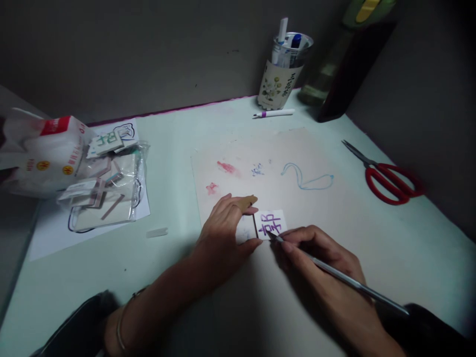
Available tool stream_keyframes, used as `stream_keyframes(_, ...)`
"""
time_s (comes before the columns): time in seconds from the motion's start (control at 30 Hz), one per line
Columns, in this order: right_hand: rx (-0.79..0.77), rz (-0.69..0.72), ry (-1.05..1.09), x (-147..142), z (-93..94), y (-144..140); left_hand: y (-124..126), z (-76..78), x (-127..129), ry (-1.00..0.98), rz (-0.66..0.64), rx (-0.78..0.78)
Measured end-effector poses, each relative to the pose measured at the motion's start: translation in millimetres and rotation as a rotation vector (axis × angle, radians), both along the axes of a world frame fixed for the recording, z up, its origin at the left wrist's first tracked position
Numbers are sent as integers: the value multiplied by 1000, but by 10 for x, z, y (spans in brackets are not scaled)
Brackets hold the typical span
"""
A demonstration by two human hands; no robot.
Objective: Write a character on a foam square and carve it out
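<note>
A small white block with a purple written character lies on the paper sheet. Beside its left edge is a white piece with faint blue marks, and a dark line runs between the two. Thumb and fingers of my left hand pinch these pieces from above and below, one finger wearing a yellowish covering. My right hand is closed around a slim silver pen-shaped tool. Its dark pointed tip touches the lower part of the purple character; whether it is a blade or a nib I cannot tell.
Red-handled scissors lie at right. A cup of pens, a white marker and a green bottle are at the back. On the left are a plastic bag, a clear pouch of pieces and a small translucent strip.
</note>
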State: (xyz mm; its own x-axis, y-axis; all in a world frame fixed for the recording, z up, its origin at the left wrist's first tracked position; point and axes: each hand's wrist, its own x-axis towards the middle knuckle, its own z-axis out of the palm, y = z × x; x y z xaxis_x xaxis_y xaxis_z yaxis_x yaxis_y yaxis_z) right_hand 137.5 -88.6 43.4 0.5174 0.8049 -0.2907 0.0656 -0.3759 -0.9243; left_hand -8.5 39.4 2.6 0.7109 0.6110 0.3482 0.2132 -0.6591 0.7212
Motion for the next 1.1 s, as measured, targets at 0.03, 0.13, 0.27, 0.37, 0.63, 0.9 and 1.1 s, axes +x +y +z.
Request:
stream_keyframes(0.03,1,-1,1,-1,1,2,0,0,0,0,0,0)
stream_keyframes(0.13,-7,-9,6,-6,9,9,-1,3,-2,0,-5,-4)
stream_keyframes(0.27,-2,-14,-27,-11,43,36,-3,7,-4,3,-4,-9)
stream_keyframes(0.37,15,-7,-55,-9,67,63,1,0,-6,3,-11,-5)
stream_keyframes(0.63,16,-18,-47,-15,66,87,16,-1,-38,-15,18,44)
stream_keyframes(0.9,40,4,15,4,31,62,1,152,42,-26,-48,158)
stream_keyframes(1.1,56,24,40,11,-30,48,0,221,124,70,-75,284)
